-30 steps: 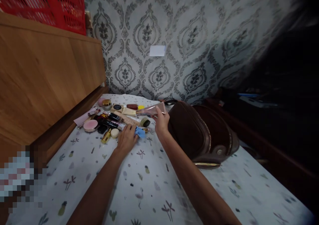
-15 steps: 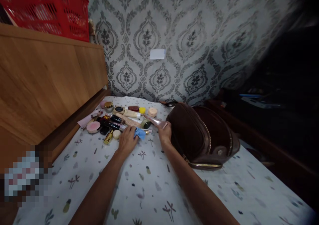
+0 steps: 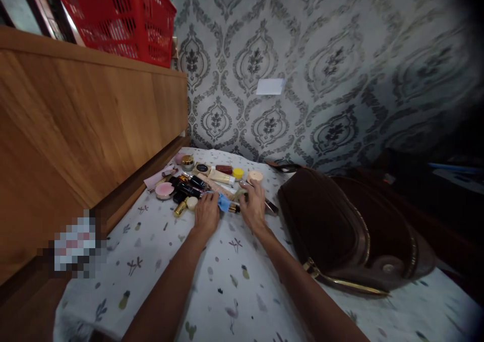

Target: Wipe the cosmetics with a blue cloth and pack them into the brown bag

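Note:
A heap of cosmetics (image 3: pixel 196 181) lies on the patterned sheet (image 3: pixel 227 286) near the wall: tubes, small jars, a pink compact (image 3: pixel 165 189), a gold lipstick (image 3: pixel 180 209). My left hand (image 3: pixel 207 215) rests at the heap's near edge, its fingers closed on a small blue item (image 3: pixel 224 203). My right hand (image 3: pixel 253 207) lies flat beside it, fingers stretched over the cosmetics, touching a small greenish jar. A pinkish tube (image 3: pixel 270 206) lies just right of that hand. The brown leather bag (image 3: pixel 333 221) sits open to the right.
A wooden headboard (image 3: pixel 83 120) runs along the left with a red plastic basket (image 3: pixel 121 19) on top. Patterned wallpaper with a white plate (image 3: pixel 269 86) is behind. A dark wooden bed frame edges the right side.
My right hand has come down from in front of the bag and let go of the pinkish tube, which now lies on the sheet. The view has shifted closer and to the left.

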The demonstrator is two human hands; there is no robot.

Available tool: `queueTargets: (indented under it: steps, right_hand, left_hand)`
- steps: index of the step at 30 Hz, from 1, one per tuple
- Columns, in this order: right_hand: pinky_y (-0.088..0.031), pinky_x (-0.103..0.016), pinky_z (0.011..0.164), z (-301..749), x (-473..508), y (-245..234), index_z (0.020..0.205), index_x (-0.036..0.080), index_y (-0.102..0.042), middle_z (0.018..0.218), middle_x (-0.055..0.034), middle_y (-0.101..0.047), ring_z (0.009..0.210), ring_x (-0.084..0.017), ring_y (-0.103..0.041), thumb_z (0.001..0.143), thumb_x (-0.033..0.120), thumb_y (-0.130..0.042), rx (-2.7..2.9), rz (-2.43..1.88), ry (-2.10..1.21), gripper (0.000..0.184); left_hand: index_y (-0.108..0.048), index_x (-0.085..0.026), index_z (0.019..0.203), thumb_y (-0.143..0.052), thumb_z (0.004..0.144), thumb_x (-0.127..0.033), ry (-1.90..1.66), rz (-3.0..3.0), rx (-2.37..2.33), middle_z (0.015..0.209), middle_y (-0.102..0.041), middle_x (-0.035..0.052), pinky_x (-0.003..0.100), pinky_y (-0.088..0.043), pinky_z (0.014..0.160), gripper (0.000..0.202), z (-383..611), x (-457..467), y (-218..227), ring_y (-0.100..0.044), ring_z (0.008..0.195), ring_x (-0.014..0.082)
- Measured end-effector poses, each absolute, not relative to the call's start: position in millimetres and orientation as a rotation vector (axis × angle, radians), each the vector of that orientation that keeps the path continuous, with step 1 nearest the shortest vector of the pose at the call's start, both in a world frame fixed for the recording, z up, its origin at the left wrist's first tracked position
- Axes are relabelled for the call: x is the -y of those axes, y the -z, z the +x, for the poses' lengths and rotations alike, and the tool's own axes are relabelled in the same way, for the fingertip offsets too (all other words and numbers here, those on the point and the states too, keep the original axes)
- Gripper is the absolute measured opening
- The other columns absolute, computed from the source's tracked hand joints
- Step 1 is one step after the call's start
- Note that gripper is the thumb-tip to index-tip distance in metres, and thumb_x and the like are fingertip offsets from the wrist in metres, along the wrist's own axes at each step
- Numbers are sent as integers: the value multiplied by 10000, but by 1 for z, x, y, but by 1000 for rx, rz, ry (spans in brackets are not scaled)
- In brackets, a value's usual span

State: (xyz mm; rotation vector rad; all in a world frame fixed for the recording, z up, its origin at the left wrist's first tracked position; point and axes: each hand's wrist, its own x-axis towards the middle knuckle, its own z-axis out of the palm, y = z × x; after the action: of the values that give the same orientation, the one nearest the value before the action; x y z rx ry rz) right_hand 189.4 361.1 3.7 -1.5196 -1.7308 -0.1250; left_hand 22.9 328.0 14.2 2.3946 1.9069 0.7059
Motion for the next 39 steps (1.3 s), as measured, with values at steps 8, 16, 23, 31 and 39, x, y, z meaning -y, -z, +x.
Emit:
queueTargets:
  steps: [8,16,23,31,39]
  right_hand:
    - [-384,-377,1065,160,-405,-19,1232,149,-599,1330,-138,-575,1247,-262,-494,857,168,-493,1984,-1713,45,391]
    - [-395,-431,984,146,-429,-37,1234,161,-574,1294,-158,-580,1205,-300,-468,901,133,-485,2144,-1914,56,346]
    - [-405,-383,992,148,-428,-54,1231,141,-596,1301,-169,-568,1222,-281,-489,931,175,-495,2211,-1968,52,319]
    - [-435,-348,949,156,-422,-60,1159,129,-675,1224,-160,-648,1177,-284,-561,942,261,-497,2260,-1972,43,310]
    - [-445,-344,922,158,-431,-59,1175,121,-683,1198,-168,-674,1140,-289,-592,940,215,-468,2275,-1936,86,332]
  left_hand:
    - [-566,-186,1058,-493,870,-63,-679,2400,-1849,1109,-673,97,377,-450,898,236,24,-329,-17,-595,1090,255]
    - [-540,-209,1088,-508,869,-93,-675,2392,-1828,1130,-657,79,357,-450,925,250,24,-331,-14,-568,1122,240]
    - [-543,-202,1069,-493,876,-94,-689,2380,-1829,1123,-652,94,372,-452,919,227,25,-332,-14,-561,1113,251]
    - [-542,-211,1068,-513,875,-89,-685,2357,-1842,1139,-646,88,363,-442,933,231,24,-330,-15,-548,1132,240]
    - [-539,-208,1050,-525,873,-105,-694,2362,-1830,1130,-646,76,366,-447,914,205,23,-329,-14,-542,1115,244]
